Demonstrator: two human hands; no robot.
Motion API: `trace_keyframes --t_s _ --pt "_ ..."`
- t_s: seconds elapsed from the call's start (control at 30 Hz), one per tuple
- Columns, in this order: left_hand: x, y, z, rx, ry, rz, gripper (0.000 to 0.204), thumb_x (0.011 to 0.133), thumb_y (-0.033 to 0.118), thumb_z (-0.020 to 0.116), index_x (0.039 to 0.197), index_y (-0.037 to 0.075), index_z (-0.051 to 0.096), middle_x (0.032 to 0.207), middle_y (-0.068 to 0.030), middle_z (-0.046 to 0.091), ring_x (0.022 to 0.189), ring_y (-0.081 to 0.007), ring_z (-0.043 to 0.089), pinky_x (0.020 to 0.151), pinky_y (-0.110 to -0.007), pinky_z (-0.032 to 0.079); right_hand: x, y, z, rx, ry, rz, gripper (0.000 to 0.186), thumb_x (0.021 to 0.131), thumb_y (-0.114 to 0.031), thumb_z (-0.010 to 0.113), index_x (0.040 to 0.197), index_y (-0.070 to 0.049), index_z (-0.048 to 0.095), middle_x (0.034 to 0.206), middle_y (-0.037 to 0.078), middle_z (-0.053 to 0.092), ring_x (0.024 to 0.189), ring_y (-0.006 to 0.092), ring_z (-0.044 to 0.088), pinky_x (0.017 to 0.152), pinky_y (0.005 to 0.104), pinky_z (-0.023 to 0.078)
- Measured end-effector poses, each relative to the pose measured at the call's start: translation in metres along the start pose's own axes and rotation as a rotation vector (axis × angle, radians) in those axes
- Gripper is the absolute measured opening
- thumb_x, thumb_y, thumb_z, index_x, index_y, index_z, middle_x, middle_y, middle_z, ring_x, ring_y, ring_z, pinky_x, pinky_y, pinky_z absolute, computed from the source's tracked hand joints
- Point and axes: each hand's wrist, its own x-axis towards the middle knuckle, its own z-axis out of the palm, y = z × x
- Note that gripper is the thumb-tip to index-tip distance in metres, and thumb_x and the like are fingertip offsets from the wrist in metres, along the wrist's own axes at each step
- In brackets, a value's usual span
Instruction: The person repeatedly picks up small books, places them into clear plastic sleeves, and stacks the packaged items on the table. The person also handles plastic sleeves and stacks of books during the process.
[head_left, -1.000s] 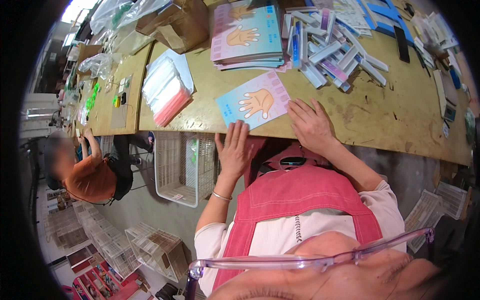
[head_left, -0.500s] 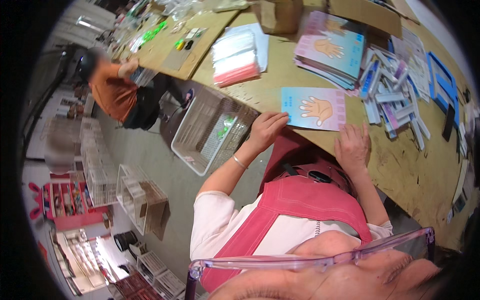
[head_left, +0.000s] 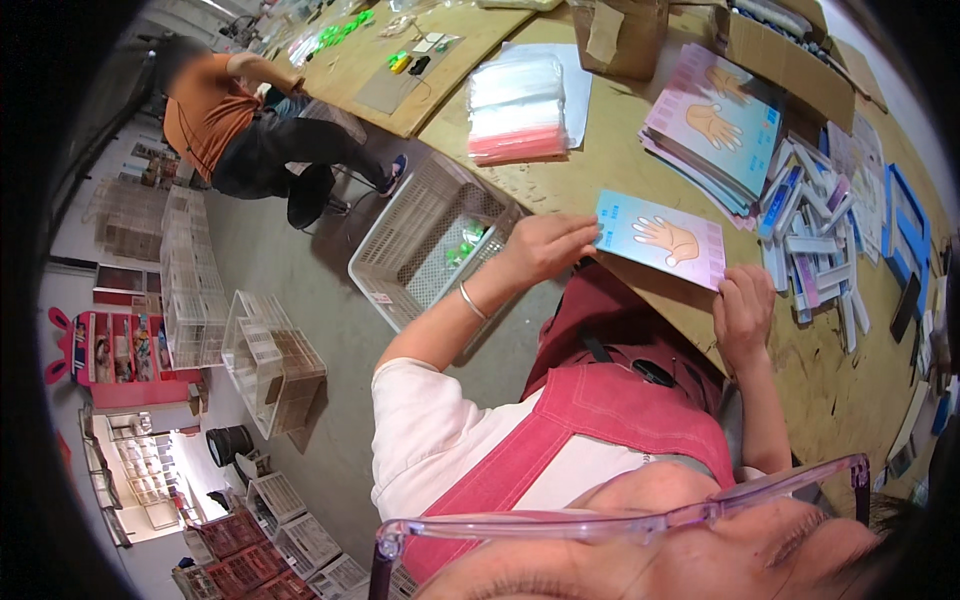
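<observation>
A blue-to-pink card (head_left: 663, 238) printed with an open palm spans the space between my hands at the table's near edge. My left hand (head_left: 548, 246) pinches its left edge, fingers pressed together. At the card's lower right corner, my right hand (head_left: 745, 312) is closed with bent fingers gripping the edge. Beyond the card lies a stack of similar palm cards (head_left: 712, 128). To the right of that stack is a loose pile of slim white, blue and purple pieces (head_left: 812, 225). A bundle of clear plastic bags with red edges (head_left: 516, 108) rests to the left.
A grey plastic crate (head_left: 385, 235) with green items inside stands on the floor at the left of the table (head_left: 820, 400). Cardboard boxes (head_left: 785, 62) line the back, and a blue frame (head_left: 908, 235) lies far right. A person in orange (head_left: 215, 110) is at the neighbouring table.
My right hand has gone from lying with fingers outstretched beside the card to gripping its corner. The card is now more slanted, its right end nearer me. The whole view has shifted somewhat.
</observation>
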Motion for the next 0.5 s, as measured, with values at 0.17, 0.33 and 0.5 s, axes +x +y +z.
trace_keyframes --t_s 0.17,0.33,0.5 --pt "0.013 -0.100 -0.042 0.365 0.058 -0.421 0.022 0.099 0.016 0.065 0.117 0.008 0.075 0.111 -0.0154 0.077 0.095 -0.0382 0.074 0.078 -0.047 0.059 -0.004 -0.004 -0.001 0.028 -0.021 -0.025 0.021 0.073 0.008 0.068 0.091 0.002 0.060 0.110 0.019 0.066 0.109 0.0419 0.064 0.100 0.0545 0.048" --pt "-0.007 -0.206 -0.075 0.218 -0.306 -0.787 0.027 0.099 0.022 0.069 0.120 0.008 0.078 0.117 -0.0192 0.076 0.109 -0.0352 0.073 0.095 -0.042 0.057 -0.024 -0.007 0.000 -0.041 -0.061 0.052 0.019 0.073 0.007 0.066 0.090 0.002 0.059 0.111 0.020 0.067 0.109 0.0420 0.063 0.104 0.0560 0.047" --pt "-0.008 -0.220 -0.073 0.201 -0.445 -0.704 0.024 0.096 0.021 0.070 0.111 0.006 0.081 0.109 -0.0175 0.078 0.101 -0.0350 0.074 0.089 -0.042 0.057 -0.053 -0.010 -0.006 -0.183 -0.063 0.234 0.018 0.075 0.006 0.066 0.093 0.002 0.060 0.112 0.019 0.068 0.111 0.0405 0.063 0.108 0.0566 0.046"
